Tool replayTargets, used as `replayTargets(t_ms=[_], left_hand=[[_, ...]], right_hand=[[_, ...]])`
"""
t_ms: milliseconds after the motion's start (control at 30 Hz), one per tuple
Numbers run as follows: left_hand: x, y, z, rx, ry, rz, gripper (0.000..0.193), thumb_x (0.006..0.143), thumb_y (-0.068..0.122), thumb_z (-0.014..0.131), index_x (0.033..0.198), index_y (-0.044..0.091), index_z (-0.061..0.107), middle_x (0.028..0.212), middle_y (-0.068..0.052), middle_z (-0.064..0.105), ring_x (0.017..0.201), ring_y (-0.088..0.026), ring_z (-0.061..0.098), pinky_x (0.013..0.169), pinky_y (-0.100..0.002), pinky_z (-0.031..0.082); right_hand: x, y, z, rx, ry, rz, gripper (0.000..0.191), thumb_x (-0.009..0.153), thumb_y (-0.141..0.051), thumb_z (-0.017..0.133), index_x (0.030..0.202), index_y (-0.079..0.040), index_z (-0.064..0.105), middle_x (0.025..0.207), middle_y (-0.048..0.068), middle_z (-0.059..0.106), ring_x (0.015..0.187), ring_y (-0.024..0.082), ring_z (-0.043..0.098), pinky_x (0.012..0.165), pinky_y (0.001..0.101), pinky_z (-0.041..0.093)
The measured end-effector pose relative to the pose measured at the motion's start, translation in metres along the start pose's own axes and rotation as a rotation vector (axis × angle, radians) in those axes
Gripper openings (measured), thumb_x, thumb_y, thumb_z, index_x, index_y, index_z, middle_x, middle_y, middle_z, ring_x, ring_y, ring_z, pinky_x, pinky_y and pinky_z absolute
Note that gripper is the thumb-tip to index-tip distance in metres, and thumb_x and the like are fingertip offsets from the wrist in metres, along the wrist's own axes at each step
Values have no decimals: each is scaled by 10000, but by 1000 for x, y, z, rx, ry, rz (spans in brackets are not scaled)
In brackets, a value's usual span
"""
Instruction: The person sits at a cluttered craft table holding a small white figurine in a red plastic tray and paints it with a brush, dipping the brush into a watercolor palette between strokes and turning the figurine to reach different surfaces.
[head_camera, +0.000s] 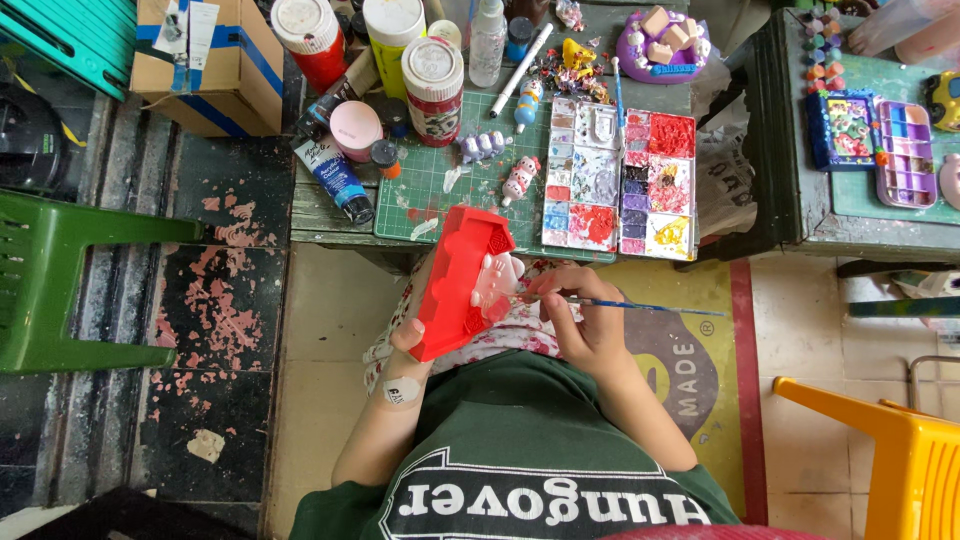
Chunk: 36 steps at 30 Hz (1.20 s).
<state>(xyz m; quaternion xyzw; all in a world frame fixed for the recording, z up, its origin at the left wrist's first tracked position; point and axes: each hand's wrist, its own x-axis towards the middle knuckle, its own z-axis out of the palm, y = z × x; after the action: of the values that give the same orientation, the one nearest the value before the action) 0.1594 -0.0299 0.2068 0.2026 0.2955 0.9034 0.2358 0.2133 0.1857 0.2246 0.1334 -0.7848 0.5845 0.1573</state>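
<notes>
My left hand (408, 335) grips the lower edge of a red plaster figure (455, 280) with a pale pink front part, held tilted over my lap. My right hand (585, 320) pinches a thin blue paintbrush (640, 306); its tip touches the pale part of the figure and its handle points right. A plaster patch is stuck on my left wrist. A stained paint palette (618, 180) with red, purple, yellow and blue wells lies on the low table just beyond my hands.
On the green cutting mat (440, 185) lie small painted figures, a paint tube (335, 178) and several jars. A cardboard box (205, 65) stands far left, a green chair (60, 285) left, a yellow chair (900, 450) lower right. Another table at right holds a second palette (905, 155).
</notes>
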Motion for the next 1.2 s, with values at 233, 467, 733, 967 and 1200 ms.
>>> replayTargets(t_ms=[233,467,733,967,1200], left_hand=[[0,-6,-7,7,-2,3,1158,725,631,742,1583,-3,292,1537,-241,461,1415,-434,525,1218,-527,421],[-2,-8,-10,5,-1,33,1145,752,622,743,1598,-7,295,1532,-236,468,1412,-418,518,1225,-515,416],[-1,-9,-11,-66,-66,57,1093,791,606,747,1586,-12,319,1483,-266,514,1368,-397,531,1159,-477,433],[0,-15,-20,-101,-79,77,1076,789,592,757,1565,-17,328,1474,-214,496,1389,-380,518,1188,-489,436],[-22,-30,-46,-62,16,95,1029,818,557,760,1562,-39,374,1489,-160,496,1405,-343,521,1186,-514,442]], right_hand=[[-2,1,-2,0,-13,-3,27,1050,-25,542,1071,-9,538,989,144,739,697,115,656,623,255,536],[-3,3,-4,-3,-8,0,25,1055,-32,539,1068,-11,539,1004,147,739,703,116,666,628,257,537],[-3,1,-3,0,-18,-12,30,1057,-42,542,1057,-12,545,1001,145,731,690,111,650,629,259,534],[-2,-1,-4,-46,-52,-11,41,1054,-45,541,1053,-11,563,963,133,739,673,107,642,625,256,524],[-5,34,-21,233,119,46,41,1122,-94,497,1119,-60,520,959,111,716,688,102,632,599,251,515]])
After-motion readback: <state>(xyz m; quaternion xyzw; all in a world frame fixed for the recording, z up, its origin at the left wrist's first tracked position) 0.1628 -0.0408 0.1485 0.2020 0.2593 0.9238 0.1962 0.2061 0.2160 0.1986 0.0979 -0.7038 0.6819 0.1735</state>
